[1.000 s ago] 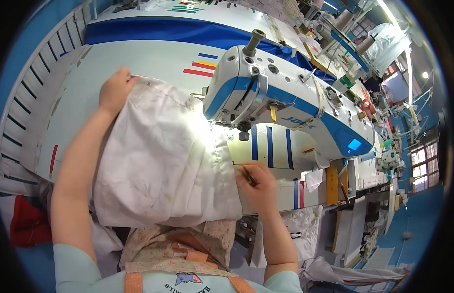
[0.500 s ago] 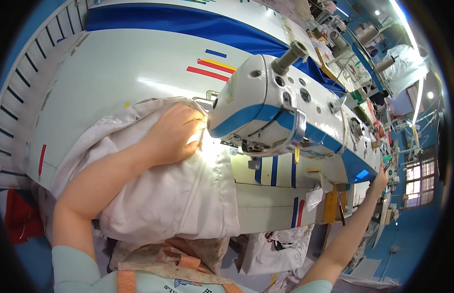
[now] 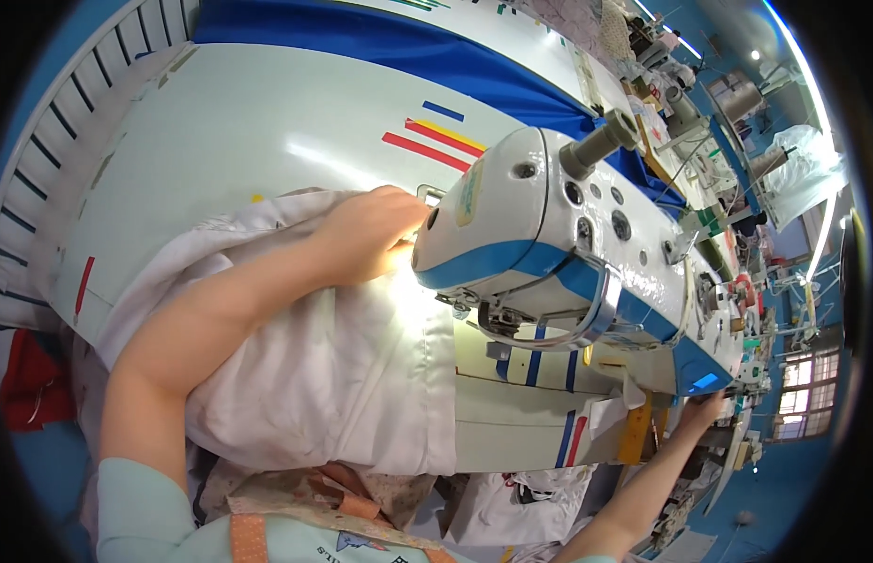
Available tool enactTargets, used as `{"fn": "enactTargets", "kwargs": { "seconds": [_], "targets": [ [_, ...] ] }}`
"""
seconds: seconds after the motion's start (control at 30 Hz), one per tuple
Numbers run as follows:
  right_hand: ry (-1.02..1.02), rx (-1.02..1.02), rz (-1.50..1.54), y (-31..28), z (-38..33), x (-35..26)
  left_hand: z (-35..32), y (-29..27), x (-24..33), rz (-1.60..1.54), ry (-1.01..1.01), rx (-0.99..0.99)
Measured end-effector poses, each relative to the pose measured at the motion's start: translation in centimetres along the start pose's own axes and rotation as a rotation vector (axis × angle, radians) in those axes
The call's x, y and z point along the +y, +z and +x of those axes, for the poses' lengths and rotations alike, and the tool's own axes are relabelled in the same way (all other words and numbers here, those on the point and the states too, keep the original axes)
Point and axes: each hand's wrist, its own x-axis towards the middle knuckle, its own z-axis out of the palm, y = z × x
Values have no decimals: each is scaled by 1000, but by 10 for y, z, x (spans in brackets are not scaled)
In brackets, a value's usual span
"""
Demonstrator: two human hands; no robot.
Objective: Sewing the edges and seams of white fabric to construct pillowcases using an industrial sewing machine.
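Pressing flat — left hand [image 3: 371,235] on white cloth [image 3: 333,375].

A sewing workshop: industrial sewing machine [image 3: 559,253], thread cones [image 3: 737,94], fabric [image 3: 333,375].

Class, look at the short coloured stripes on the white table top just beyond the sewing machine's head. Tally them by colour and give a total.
Red stripe: 2
Yellow stripe: 1
Blue stripe: 1
Total: 4

They lie on the white table top, beyond the left hand that rests on the white cloth.
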Motion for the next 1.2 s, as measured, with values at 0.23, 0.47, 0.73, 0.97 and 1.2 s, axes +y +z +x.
{"fn": "enactTargets", "kwargs": {
  "seconds": [0.23,0.47,0.73,0.97,1.2],
  "targets": [
    [107,-293,-114,53,9,-36,-1,-3,-11,141,32,-5],
    [-28,-189,-22,-1,21,-24,-5,-11,6,217,-82,-157],
    [-9,-79,-31,40,1,7,-13,-24,6,294,-225,-197],
    [72,-126,-34,68,-2,-31,-17,-33,14,307,-318,-250],
    [-53,-173,-424,73,-14,-46,-30,-38,32,321,-369,-408]
  ]
}}
